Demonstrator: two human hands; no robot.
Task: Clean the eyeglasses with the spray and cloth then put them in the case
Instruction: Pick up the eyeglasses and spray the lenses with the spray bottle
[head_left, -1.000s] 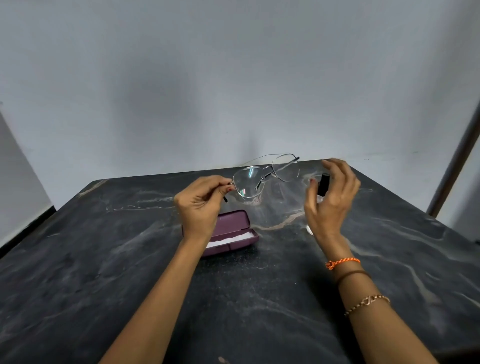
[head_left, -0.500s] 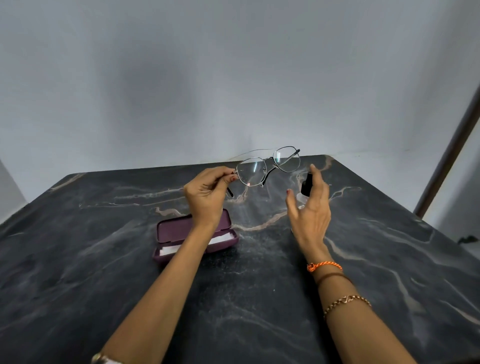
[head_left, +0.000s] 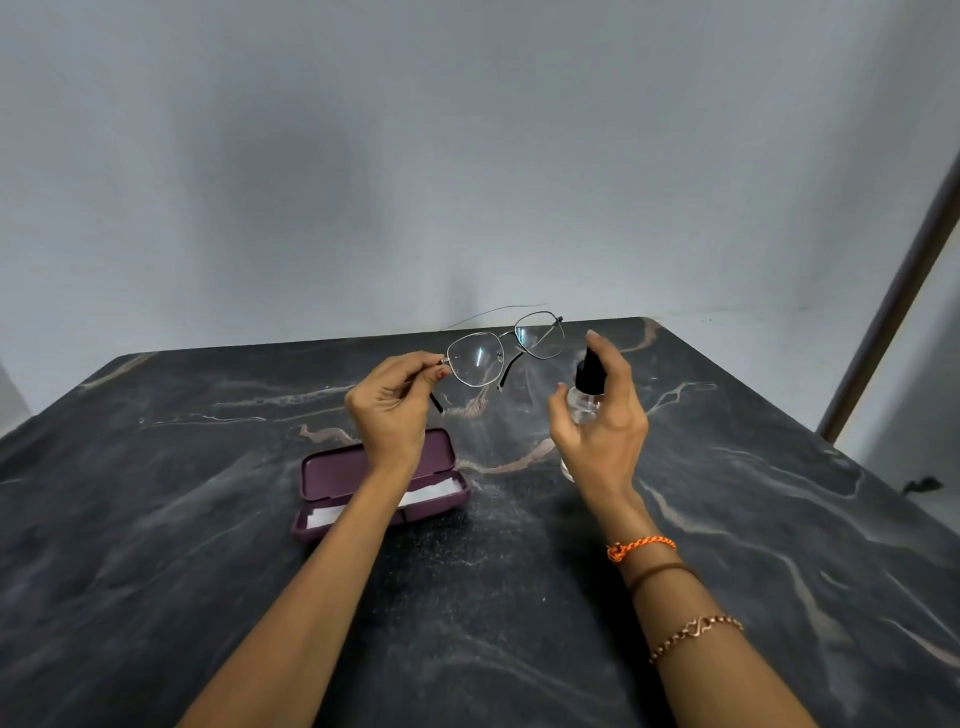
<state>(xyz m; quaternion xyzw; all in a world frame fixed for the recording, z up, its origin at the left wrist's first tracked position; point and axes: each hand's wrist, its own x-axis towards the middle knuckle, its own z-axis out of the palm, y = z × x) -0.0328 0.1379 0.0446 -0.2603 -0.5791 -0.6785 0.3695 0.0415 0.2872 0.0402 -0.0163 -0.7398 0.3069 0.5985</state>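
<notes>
My left hand (head_left: 392, 410) pinches the thin metal-framed eyeglasses (head_left: 506, 349) by their left hinge and holds them up above the table, lenses facing me. My right hand (head_left: 602, 421) is wrapped around a small clear spray bottle (head_left: 587, 389) with a black top, its index finger resting on the nozzle, just right of the glasses. A maroon eyeglass case (head_left: 332, 473) lies open on the table under my left wrist. A white cloth (head_left: 431, 491) lies inside it, partly hidden by my forearm.
The dark marble table (head_left: 208, 545) runs to a plain grey wall behind. Its right edge falls away toward a slanted brown pole (head_left: 898, 306). Bracelets sit on my right wrist.
My right hand has closed around the spray bottle and brought its nozzle closer to the glasses, with the index finger now on top. The camera view has shifted; the glasses stay in my left hand.
</notes>
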